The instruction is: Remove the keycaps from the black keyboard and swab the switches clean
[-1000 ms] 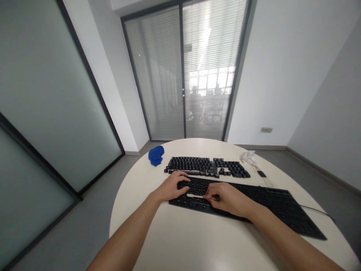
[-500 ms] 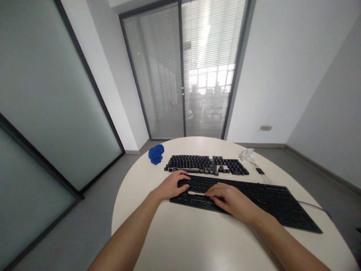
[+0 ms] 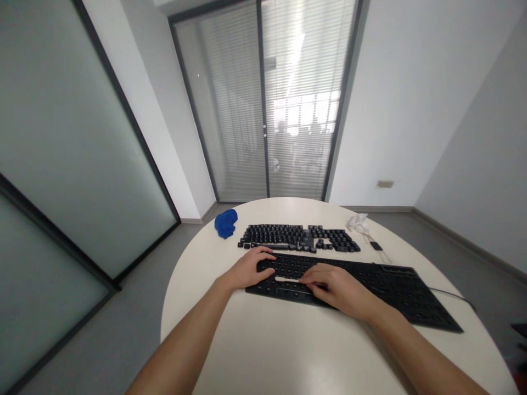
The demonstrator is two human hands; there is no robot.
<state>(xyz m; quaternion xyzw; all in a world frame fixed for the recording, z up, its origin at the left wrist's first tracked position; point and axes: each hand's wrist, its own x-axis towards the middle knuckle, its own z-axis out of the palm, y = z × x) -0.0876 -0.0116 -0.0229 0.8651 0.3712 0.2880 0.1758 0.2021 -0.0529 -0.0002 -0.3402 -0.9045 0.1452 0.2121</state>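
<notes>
A black keyboard base (image 3: 387,293) with its keycaps off lies across the near part of the round table, slightly slanted. On its left end rests my left hand (image 3: 250,269), thumb and fingers spread over the rows of key sockets. Between the thumb and fingertips of my right hand (image 3: 331,285) is a white cotton swab (image 3: 286,280). The swab points left, low over the lower rows of the base, its tip close to my left thumb. Whether the tip touches the base I cannot tell.
Loose black keycaps (image 3: 274,235) stand in keyboard order behind the base. A blue cloth (image 3: 226,223) lies at the back left of the table (image 3: 247,340). Crumpled white tissue (image 3: 357,223) and a small black object (image 3: 376,246) sit back right. A cable (image 3: 453,294) runs off the right edge.
The view has shifted slightly. Both hands keep nearly the same places on the keyboard base; the cotton swab has moved a tiny bit to the right along it.
</notes>
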